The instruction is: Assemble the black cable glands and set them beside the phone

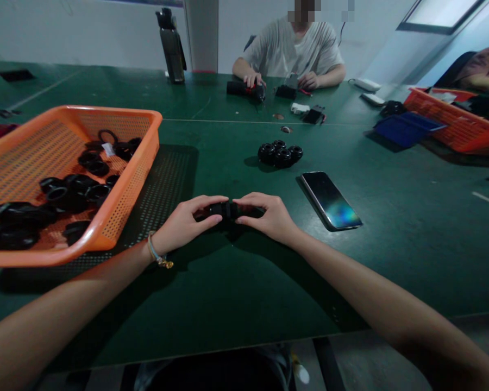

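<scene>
Between my two hands is a small black part [227,210], dark and ridged in the middle; its exact kind I cannot make out. My left hand [189,220] pinches its left end between thumb and fingers. From the other side, my right hand [271,217] grips the right end the same way. The fingers cover both ends of the part, just above the green table [212,293]. Beyond my hands lies a cluster of black ring-shaped parts [282,156]. A phone [331,201] rests to the right of my right hand.
An orange basket [124,214] with several black parts [71,190] stands at left. Across the table a person [293,54] handles a black tool [244,91]. A bottle [173,51] stands at the back. On the right are a blue tray [409,129] and another orange basket [452,127].
</scene>
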### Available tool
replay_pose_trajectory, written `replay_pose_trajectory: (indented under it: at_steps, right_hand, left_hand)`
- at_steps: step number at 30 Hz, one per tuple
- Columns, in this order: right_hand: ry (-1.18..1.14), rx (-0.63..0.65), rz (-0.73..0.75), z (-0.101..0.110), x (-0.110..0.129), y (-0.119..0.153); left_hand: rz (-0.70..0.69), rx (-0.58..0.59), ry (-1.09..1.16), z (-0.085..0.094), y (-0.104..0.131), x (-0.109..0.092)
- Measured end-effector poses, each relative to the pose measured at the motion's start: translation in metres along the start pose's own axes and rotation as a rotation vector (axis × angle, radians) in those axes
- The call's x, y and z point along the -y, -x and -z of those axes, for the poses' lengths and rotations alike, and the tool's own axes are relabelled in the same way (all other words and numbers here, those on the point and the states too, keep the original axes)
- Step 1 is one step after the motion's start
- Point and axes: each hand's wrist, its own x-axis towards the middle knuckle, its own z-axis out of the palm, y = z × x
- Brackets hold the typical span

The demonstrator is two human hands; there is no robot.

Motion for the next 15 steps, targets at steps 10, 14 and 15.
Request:
replay_pose_trajectory:
  at_steps: [10, 14, 15]
  right_hand:
    - [-0.029, 0.017, -0.055, -0.001, 0.0044, 0.0]
    - [-0.033, 0.019, -0.053, -0.0006, 0.0039, 0.0]
    - [-0.031, 0.019, -0.055, -0.0006, 0.0039, 0.0001]
  left_hand:
    - [-0.003, 0.003, 0.021, -0.0003, 0.0006, 0.0015]
    - [-0.003, 0.003, 0.015, -0.0004, 0.0007, 0.0009]
    - [-0.002, 0.005, 0.014, -0.0004, 0.0007, 0.0007]
